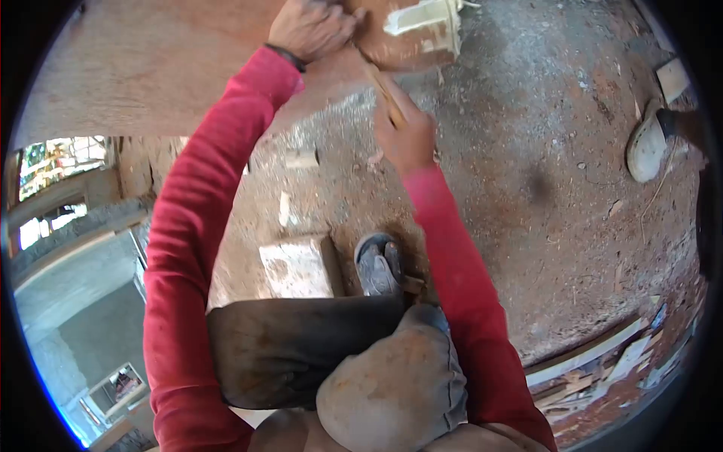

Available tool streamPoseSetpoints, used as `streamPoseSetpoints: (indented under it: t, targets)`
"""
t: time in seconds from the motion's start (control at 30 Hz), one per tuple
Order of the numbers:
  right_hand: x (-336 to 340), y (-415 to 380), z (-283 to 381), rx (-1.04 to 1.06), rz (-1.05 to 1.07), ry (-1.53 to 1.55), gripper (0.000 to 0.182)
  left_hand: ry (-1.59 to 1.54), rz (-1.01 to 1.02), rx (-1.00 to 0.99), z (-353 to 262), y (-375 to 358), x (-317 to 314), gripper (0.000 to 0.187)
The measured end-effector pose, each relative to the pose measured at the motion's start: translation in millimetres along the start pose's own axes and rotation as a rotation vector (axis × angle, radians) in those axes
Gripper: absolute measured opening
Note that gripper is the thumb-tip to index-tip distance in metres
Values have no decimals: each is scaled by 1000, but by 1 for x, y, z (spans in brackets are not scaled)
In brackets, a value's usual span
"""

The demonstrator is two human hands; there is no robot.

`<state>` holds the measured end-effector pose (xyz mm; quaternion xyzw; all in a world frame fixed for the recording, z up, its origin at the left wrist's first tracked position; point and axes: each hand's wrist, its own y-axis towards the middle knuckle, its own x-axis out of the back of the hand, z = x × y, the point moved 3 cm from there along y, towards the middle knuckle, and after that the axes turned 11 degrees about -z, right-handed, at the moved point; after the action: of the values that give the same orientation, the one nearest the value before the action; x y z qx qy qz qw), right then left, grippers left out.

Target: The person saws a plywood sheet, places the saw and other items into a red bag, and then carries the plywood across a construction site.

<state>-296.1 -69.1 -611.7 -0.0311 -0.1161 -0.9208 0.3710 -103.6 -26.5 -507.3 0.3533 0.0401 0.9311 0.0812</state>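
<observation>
My right hand [407, 139] is closed around the wooden handle of a slim tool [386, 92], whose narrow dark end points up and left to the edge of a broad reddish-brown wooden board [188, 71]. Close by that end, my left hand [312, 30] rests over the board with its fingers curled; what they hold, if anything, is hidden. A dark band circles the left wrist. To the right of the left hand, a cream-coloured, putty-like patch [422, 19] with ragged edges overlaps the board's end.
A pale block [301, 267] stands on the dusty floor near my sandalled foot [379, 264]. Wood scraps [303, 159] lie under the board. Another person's light shoe [646, 147] is at the right. Several wood strips [587, 354] are piled lower right. Window openings [64, 162] are at the left.
</observation>
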Motion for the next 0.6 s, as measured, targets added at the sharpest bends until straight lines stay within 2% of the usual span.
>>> streamPoseSetpoints:
  t: [0.03, 0.07, 0.13, 0.17, 0.27, 0.33, 0.4, 0.43, 0.5, 0.53, 0.57, 0.6]
  targets:
    - [-17, 27, 6, 29, 5, -66, 42, -53, 97, 36, 6, -5, -19, 20]
    - [-14, 22, 7, 30, -14, -67, 42, -50, 83, 24, 10, -4, -15, 20]
    - [3, -15, 2, -39, -38, 62, 46, -31, -180, -16, 6, 1, -1, 17]
    - [21, -40, 5, 60, -128, 13, 49, 2, -237, -24, 5, 6, -3, 32]
    - [44, -60, 17, 50, -117, 81, 52, -80, -254, 43, -12, 5, 26, 32]
    - [30, -54, 12, 34, -63, 7, 52, -101, -281, 68, -5, 0, 2, 35]
    - [9, -29, -17, 170, -194, 89, 49, 1513, 92, -400, 5, -10, -58, 24]
    - [1, -22, -33, 173, -190, 92, 49, 1516, 98, -399, 9, -8, -57, 24]
    - [-9, -22, -57, 126, -131, 129, 42, 563, 36, -78, 22, 6, -41, 25]
    - [-1, -19, -43, 118, -117, 126, 42, 82, 19, 89, 26, 8, -35, 27]
    - [11, -13, -17, -22, -49, 101, 42, 43, -123, 109, 31, 7, -38, 28]
    - [21, -17, 2, -163, 19, 75, 41, 31, -107, 113, 30, 6, -40, 28]
